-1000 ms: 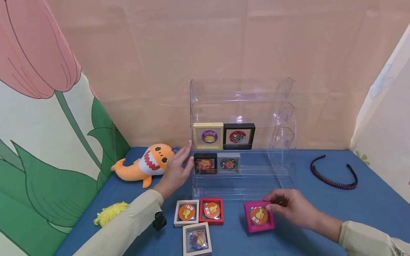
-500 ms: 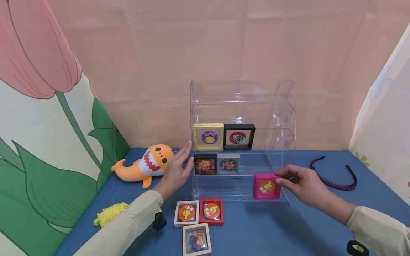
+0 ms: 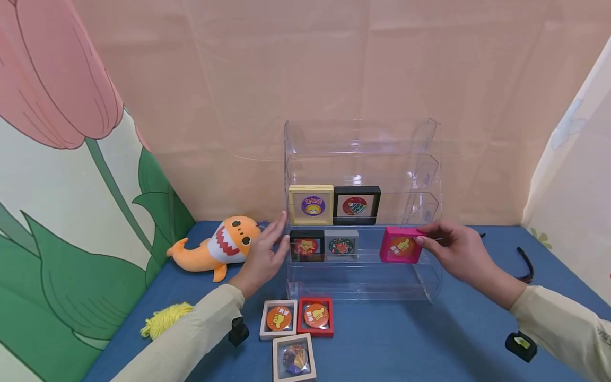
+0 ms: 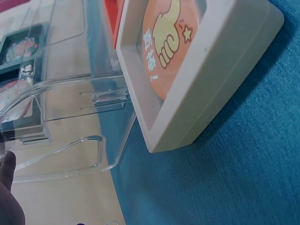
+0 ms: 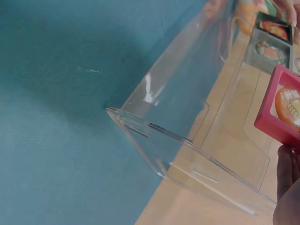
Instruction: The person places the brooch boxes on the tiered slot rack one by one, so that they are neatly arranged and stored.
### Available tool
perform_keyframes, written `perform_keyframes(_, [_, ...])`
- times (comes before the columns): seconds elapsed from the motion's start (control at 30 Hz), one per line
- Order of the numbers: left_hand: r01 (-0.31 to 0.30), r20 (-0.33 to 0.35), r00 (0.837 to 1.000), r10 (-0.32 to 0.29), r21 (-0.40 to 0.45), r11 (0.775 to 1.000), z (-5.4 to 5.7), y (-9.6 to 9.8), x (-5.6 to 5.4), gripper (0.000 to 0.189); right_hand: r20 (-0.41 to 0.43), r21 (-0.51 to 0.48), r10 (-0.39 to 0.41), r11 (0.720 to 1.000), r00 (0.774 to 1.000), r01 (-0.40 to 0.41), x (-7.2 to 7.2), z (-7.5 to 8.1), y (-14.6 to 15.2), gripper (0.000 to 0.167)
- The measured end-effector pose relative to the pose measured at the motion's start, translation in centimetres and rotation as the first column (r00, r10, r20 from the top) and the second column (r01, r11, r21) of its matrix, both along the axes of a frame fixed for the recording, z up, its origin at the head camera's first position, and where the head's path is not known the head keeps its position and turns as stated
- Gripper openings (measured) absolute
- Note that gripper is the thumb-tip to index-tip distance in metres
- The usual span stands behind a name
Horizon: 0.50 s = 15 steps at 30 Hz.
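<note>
A clear tiered display rack stands on the blue cloth. My right hand pinches a magenta square frame, with an orange thumbs-up badge inside, by its right edge. That frame is in front of the rack's second tier from the bottom, to the right of a small black frame and a grey frame, with a gap between. In the right wrist view the magenta frame is partly cut off. With fingers extended, my left hand touches the rack's left side.
One tier up stand a cream frame and a larger black frame. A pale frame, a red frame and another pale frame lie in front. Left is an orange shark plush with yellow yarn; right, a dark headband.
My right hand has lifted the magenta frame from the cloth in front of the rack, up and slightly right, to the second tier. The left hand has stayed in place.
</note>
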<state>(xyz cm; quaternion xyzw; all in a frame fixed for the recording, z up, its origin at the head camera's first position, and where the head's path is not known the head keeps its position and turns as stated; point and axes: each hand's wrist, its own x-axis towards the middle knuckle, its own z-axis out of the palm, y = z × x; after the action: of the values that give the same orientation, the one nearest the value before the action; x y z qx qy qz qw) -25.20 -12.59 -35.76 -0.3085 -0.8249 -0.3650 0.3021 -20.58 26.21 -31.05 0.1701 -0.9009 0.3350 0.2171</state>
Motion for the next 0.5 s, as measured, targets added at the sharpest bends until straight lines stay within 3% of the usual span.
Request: perform_keyframes(0.5, [-0.011, 0.001, 1.0, 0.011, -0.006, 1.0, -0.1, -0.1, 0.0, 0.058, -0.055, -0.017, 0.015, 1.0, 0.998, -0.016, -2.6, -1.3, -2.1, 0.022])
